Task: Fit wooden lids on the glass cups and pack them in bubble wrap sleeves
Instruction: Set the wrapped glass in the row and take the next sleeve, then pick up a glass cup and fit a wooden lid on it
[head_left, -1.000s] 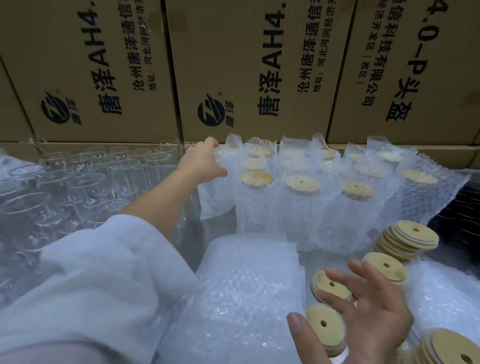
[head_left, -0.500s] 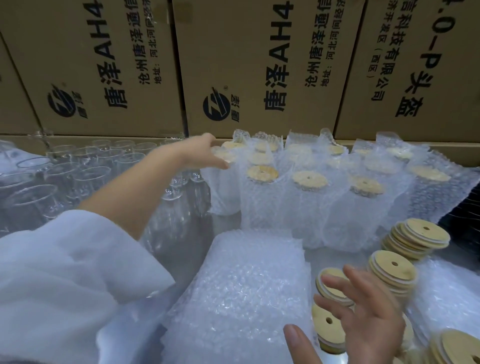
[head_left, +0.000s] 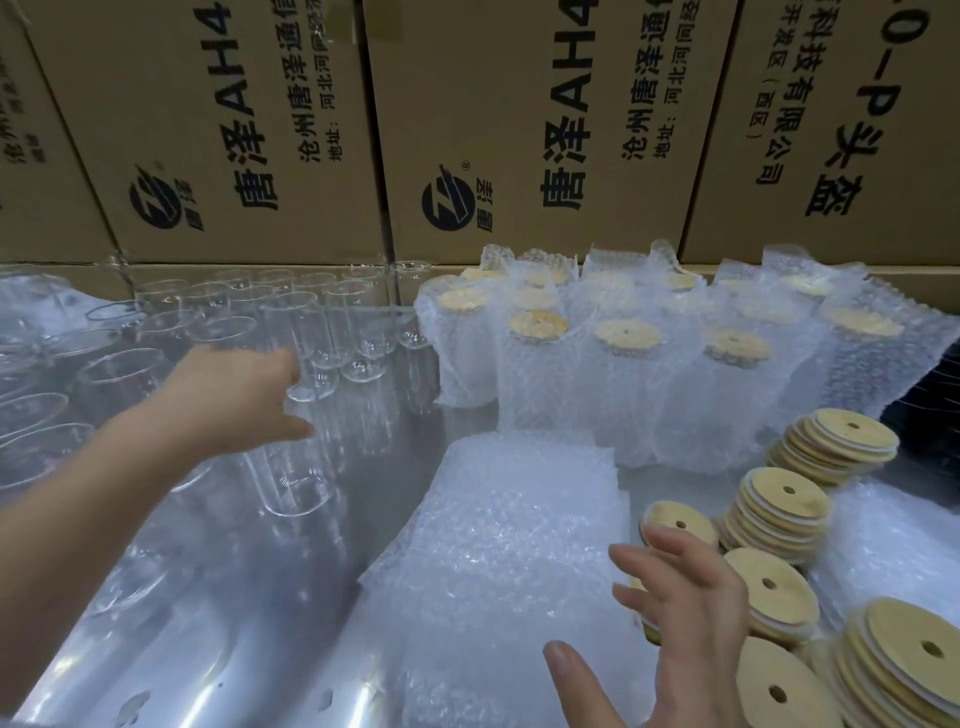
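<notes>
Left hand (head_left: 234, 397) at the glass cups (head_left: 332, 332); right hand (head_left: 680, 618) above the wooden lids (head_left: 779, 512).

The left hand is open, thumb and fingers spread beside one upright cup; contact cannot be confirmed. The right hand is open with fingers splayed and holds nothing, between the flat bubble wrap sleeves (head_left: 519, 519) and the lid stacks. Lidded, sleeved cups (head_left: 628, 374) stand behind, against cardboard boxes (head_left: 519, 130), on the metal table (head_left: 218, 649).
</notes>
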